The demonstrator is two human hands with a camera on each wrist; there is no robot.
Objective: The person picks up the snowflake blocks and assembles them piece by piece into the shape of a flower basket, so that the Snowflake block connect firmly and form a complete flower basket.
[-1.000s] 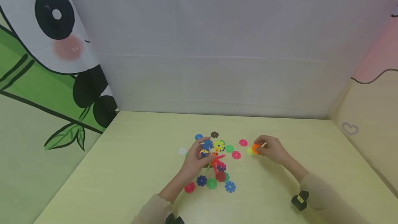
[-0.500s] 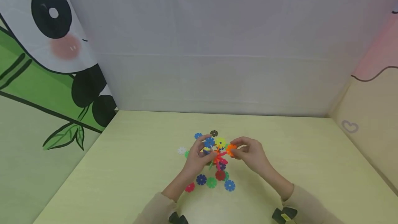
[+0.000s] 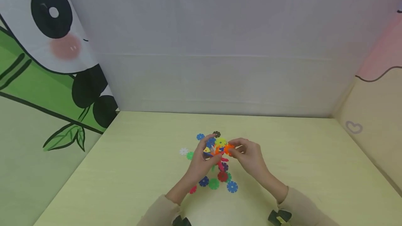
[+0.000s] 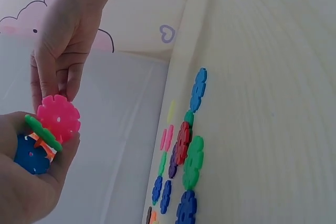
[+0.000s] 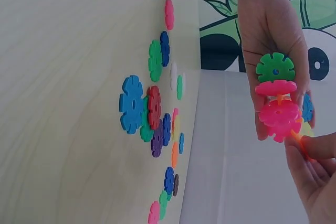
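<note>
Head view: a disc cluster (image 5: 281,115) is gripped by the left hand (image 3: 201,161), an orange disc (image 3: 228,150) pinched beside it by the right hand (image 3: 251,154); the cluster is notch-edged and multicoloured.

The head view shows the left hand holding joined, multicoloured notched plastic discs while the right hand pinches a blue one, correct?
Not quite: the right hand pinches an orange notched plastic disc, not a blue one, as the head view shows. The left hand does hold joined, multicoloured plastic discs.
</note>
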